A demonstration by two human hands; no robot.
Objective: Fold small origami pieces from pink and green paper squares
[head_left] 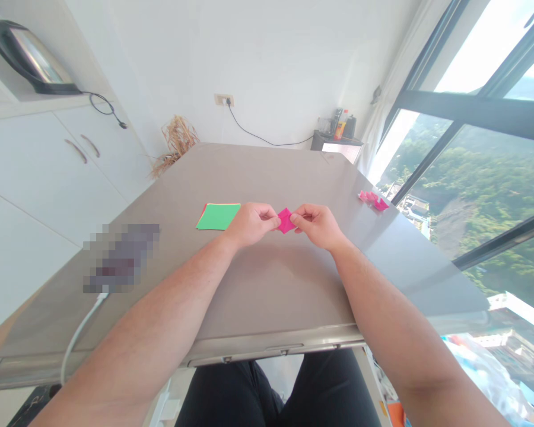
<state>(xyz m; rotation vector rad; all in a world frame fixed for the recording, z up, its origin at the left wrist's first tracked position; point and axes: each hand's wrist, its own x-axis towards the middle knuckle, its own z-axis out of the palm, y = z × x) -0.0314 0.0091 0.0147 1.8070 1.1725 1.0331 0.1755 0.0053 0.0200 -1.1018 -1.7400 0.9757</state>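
Observation:
Between my two hands is a small folded piece of bright pink origami paper (pixel 286 220), shaped like a diamond. My left hand (pixel 254 223) pinches its left corner between thumb and fingers. On the opposite corner, my right hand (pixel 317 224) has a similar pinch. The paper is held over the middle of the grey table (pixel 276 284). Just left of my left hand lies a stack of coloured paper sheets (pixel 218 216), green on top, with red and pale edges showing beneath; the hand covers its right end.
Several folded pink paper pieces (pixel 374 200) sit near the table's right edge by the window (pixel 471 166). At left lies a blurred-out object (pixel 124 258) with a white cable (pixel 82 326). Behind the table stand dried stalks (pixel 178 139) and a small cabinet (pixel 337 145) with bottles.

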